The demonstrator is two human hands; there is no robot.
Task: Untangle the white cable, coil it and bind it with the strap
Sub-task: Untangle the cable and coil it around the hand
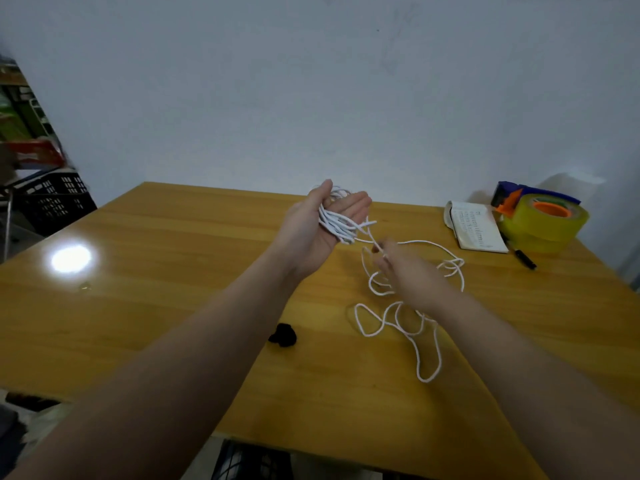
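The left hand (311,232) is raised palm-up above the desk, fingers held nearly straight and thumb upright, carrying a bundle of coils of the thin white cable (337,226) laid across the palm. One strand runs down from that bundle to the right hand (407,273), which is motion-blurred – its fingertips seem to pinch the strand just below the left palm. The rest of the cable lies on the yellow wooden desk (173,271) under and around the right wrist in loose, overlapping loops, the longest one reaching toward the near edge.

The small black strap (283,335) sits on the desk beside the left forearm, apart from the cable. At the far right corner lie an open paperback book with printed pages (479,226), a tape dispenser holding a roll of yellowish clear tape (540,216) – orange core, blue body – and a black pen (524,259) just in front of them. A black slatted plastic crate (52,199) stands beyond the desk's left corner, against a pale wall (311,98).
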